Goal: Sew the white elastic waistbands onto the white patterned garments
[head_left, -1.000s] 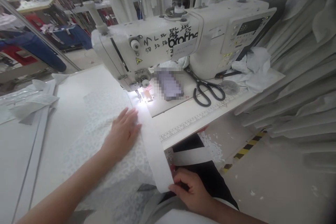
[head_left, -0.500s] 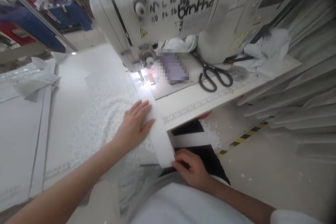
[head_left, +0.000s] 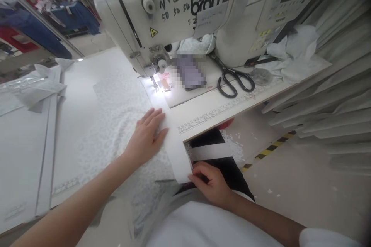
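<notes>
The sewing machine point(head_left: 176, 31) reads "brothe" and "M L XL". Before it, the left hand point(head_left: 146, 137) lies flat, loosely spread, on fabric point(head_left: 107, 123); the right hand point(head_left: 211, 183) pinches a white strip point(head_left: 175, 144).

Around the needle point(head_left: 154, 81)
Strip point(head_left: 177, 152) runs toward five o'clock; on the table point(head_left: 189, 115), scissors point(head_left: 225, 71) lie at three, cloth point(head_left: 301, 52) beyond them.

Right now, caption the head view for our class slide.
Sewing machine ahead: left hand on fabric, right hand holding white strip.
</notes>
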Motion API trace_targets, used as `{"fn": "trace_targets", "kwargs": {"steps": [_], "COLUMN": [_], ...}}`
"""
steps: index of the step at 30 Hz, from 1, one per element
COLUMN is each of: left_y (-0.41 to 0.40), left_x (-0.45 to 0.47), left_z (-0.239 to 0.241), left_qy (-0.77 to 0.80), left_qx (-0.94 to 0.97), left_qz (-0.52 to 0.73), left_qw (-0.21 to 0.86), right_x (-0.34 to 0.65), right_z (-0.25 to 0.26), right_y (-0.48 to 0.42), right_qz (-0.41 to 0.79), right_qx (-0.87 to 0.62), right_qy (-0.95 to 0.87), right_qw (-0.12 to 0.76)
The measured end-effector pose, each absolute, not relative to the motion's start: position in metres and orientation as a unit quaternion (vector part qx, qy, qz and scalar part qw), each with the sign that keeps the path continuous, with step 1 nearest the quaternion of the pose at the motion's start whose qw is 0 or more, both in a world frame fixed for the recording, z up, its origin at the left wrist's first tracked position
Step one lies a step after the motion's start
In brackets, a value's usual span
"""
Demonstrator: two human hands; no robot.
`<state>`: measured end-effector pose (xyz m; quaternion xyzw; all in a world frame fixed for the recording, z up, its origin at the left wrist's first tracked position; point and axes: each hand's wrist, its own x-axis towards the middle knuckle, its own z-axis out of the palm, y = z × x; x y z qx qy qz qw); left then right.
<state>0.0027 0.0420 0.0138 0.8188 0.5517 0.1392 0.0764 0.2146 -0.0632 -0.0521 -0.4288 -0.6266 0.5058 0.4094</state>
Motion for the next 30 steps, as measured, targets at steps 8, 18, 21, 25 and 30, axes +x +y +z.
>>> {"fn": "trace_targets", "kwargs": {"steps": [8, 18, 21, 25, 30], "left_y": [0.042, 0.051, 0.051, 0.050, 0.065], "left_x": [0.002, -0.003, -0.003, -0.004, -0.005], "left_z": [0.015, 0.016, 0.016, 0.018, 0.025], "left_qy": [0.557, 0.563, 0.563, 0.558, 0.560], "left_qx": [0.812, 0.806, 0.805, 0.808, 0.807], "left_qz": [0.152, 0.152, 0.158, 0.158, 0.161], "left_qw": [0.089, 0.100, 0.104, 0.102, 0.094], "right_x": [0.197, 0.194, 0.195, 0.196, 0.197], "right_z": [-0.050, -0.038, -0.039, -0.038, -0.024], "right_y": [-0.031, -0.028, -0.026, -0.026, -0.022], "right_qz": [0.500, 0.391, 0.373, 0.351, 0.331], "right_qx": [-0.418, -0.373, -0.374, -0.366, -0.339], "right_qy": [-0.636, -0.702, -0.712, -0.728, -0.767], "right_qw": [0.414, 0.464, 0.463, 0.462, 0.433]}}
